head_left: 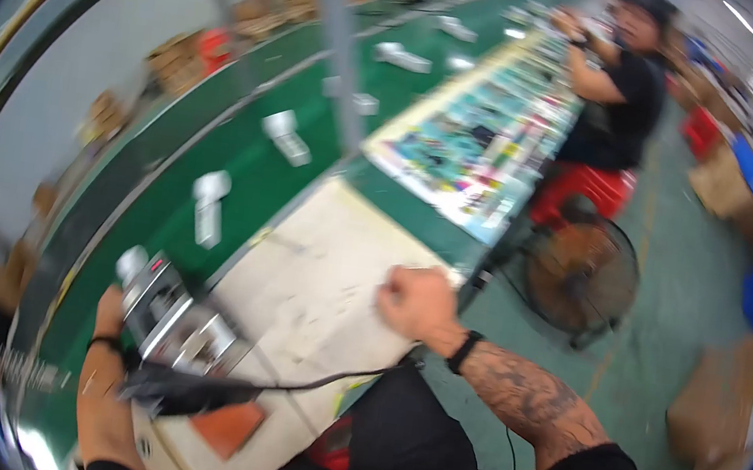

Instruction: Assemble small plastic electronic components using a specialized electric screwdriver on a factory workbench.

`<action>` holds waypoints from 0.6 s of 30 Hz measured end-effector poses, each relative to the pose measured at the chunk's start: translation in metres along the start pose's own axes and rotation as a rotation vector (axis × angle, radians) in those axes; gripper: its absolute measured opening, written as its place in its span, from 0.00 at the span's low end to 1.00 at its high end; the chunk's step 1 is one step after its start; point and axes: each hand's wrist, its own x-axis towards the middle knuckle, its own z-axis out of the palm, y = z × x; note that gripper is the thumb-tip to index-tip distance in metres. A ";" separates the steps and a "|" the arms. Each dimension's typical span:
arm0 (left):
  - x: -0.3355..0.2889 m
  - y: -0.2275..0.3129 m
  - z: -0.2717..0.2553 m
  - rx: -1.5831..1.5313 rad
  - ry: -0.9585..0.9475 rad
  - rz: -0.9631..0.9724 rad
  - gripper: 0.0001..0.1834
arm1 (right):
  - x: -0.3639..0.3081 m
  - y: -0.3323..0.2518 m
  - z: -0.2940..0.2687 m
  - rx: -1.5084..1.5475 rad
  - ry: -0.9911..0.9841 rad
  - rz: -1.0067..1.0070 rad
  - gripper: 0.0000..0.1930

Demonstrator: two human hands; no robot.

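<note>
My right hand is curled into a fist over the pale board of the bench, near its right edge, and nothing shows in it. On the far left, my left hand reaches past a metal machine to the green conveyor belt. A white plastic part is right by its fingers. Blur and the machine hide those fingers, so whether they grip the part cannot be told. A black cable runs from beside the machine across the bench.
Several white parts lie spaced along the belt. An orange-brown pad is on the bench near me. Beyond a grey post, a co-worker sits at a printed mat. A floor fan stands to the right, with cardboard boxes farther over.
</note>
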 end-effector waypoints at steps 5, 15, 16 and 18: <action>0.121 0.064 0.055 -0.021 -0.119 0.063 0.27 | 0.005 0.013 -0.018 -0.006 0.078 0.069 0.09; 0.037 0.008 -0.005 -0.371 -0.032 -0.185 0.21 | 0.007 0.012 -0.016 0.000 0.076 0.021 0.09; 0.019 0.014 -0.018 -0.486 -0.023 -0.204 0.21 | 0.007 0.009 -0.019 -0.045 0.054 0.048 0.10; -0.043 -0.010 -0.057 -0.715 0.089 -0.162 0.19 | 0.008 -0.002 -0.016 -0.035 0.015 0.023 0.11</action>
